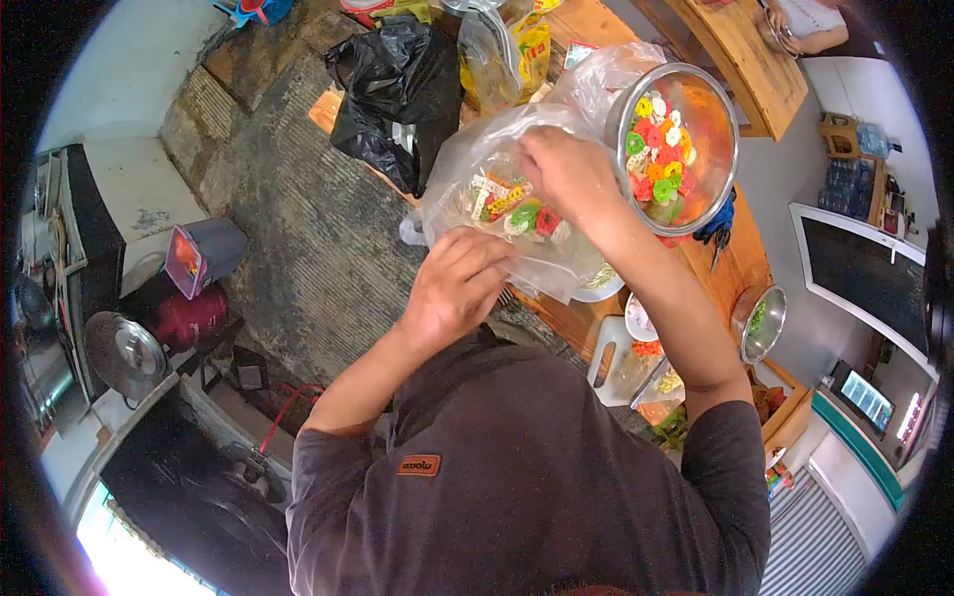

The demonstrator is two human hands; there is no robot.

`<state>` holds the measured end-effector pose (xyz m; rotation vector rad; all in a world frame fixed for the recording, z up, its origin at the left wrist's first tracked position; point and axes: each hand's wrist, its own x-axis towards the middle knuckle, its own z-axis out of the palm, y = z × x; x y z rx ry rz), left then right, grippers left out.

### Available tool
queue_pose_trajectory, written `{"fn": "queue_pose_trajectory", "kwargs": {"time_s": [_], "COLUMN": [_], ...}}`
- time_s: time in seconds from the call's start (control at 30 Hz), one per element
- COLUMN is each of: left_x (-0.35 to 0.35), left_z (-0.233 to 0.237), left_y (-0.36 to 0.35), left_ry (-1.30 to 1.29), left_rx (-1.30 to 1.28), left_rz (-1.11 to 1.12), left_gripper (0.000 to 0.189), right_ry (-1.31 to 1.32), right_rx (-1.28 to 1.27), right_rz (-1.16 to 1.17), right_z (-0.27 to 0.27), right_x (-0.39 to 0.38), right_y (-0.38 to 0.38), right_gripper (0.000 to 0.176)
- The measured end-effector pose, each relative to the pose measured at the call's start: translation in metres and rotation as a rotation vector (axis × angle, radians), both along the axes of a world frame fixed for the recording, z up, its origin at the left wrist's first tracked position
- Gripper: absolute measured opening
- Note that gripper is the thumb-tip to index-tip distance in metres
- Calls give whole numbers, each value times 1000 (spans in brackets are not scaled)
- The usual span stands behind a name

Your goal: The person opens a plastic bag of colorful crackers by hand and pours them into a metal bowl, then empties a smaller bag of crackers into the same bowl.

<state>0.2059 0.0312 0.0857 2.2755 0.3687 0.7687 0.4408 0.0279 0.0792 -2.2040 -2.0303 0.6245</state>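
A clear plastic bag [467,149] lies open in front of me, with colourful flower-shaped crackers [542,221] inside in green, red, white and yellow. My left hand [457,283] pinches the bag's near edge. At the bag's mouth is my right hand [566,169], its fingers curled down; what they hold, if anything, is hidden. Right beside it, a steel bowl [723,149] tilts towards me, holding more of the same crackers in red, green, white, yellow and orange.
A black plastic bag [397,89] stands left of the clear one. On the wooden table [740,263] are a steel bowl [760,323] with chopped greens, a white cutting board [603,350] with chopped vegetables, and blue-handled scissors [717,226]. Another person's hand [790,42] shows top right.
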Motion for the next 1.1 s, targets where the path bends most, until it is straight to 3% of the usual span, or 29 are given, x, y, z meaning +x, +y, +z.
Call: {"fn": "queue_pose_trajectory", "kwargs": {"time_s": [0.07, 0.13, 0.17, 0.27, 0.33, 0.47, 0.53, 0.57, 0.67, 0.7, 0.93, 1.07, 1.1], "left_x": [2, 4, 6, 8, 9, 10, 9, 10, 10, 10, 7, 8, 7], "left_z": [1, 4, 6, 7, 7, 8, 9, 11, 12, 12, 10, 10, 10], "left_y": [1, 1, 1, 2, 3, 2, 1, 0, -2, -2, 2, 4, 4], "left_ry": [0, -2, 12, 35, 42, 40, 44, 48, 55, 60, 71, 78, 83], "left_rx": [-2, 1, 20, 41, 44, 67, 65, 48, 40, 48, 46, 56, 61], "left_rz": [2, -8, -5, 1, -8, -1, 1, 5, 7, 8, 17, 17, 15], "left_gripper": [26, 24, 22, 20, 20, 20, 21, 17, 14, 15, 17, 18, 19], "right_ry": [-53, -266, -269, -208, -327, -332, 95, 97, 152, 184, 45, 219, 233], "right_rx": [121, 569, 571, 456, 279, 230, 124, 123, 92, -35, -422, -512, -387], "right_rz": [-17, 50, 45, -60, -99, -40, 23, 22, 120, 128, 89, 33, 22], "right_z": [0, -7, -9, -15, -21, -12, -13, -18, -59, -80, -66, -81, -96], "right_x": [3, 11, 12, 12, 16, 18, 16, 15, 20, 25, 15, 18, 19], "right_y": [-4, -4, -5, -6, -5, -10, -10, -11, -6, 1, 21, 21, 15], "right_gripper": [44, 37, 37, 30, 32, 28, 27, 27, 40, 47, 69, 67, 62]}}
